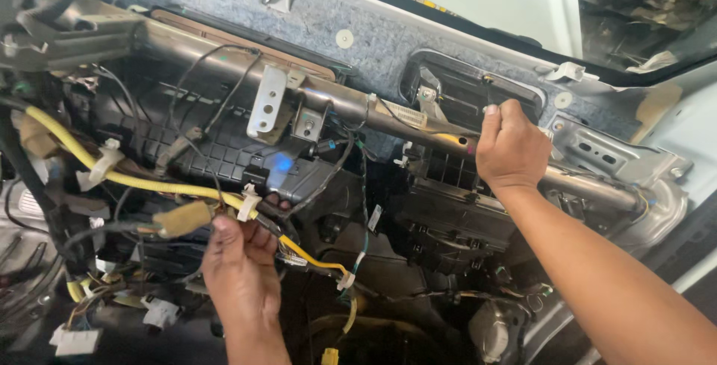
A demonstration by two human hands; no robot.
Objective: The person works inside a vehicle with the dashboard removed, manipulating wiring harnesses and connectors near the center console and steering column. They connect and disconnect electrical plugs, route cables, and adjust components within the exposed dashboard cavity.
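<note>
Presently the left hand (240,264) is closed around the yellow wire harness (142,182), fingers pinching it beside a white clip (249,202); the fingertips are partly hidden behind the bundle. The right hand (511,148) reaches up, thumb and forefinger pinched on a thin black wire (489,90) above the steel cross tube (351,104). Below both hands, the black housing (441,216) fades into shadow.

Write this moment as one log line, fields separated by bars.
left hand: grips yellow wire harness | right hand: pinches thin black wire | near: steel cross tube, black vent housing
</note>
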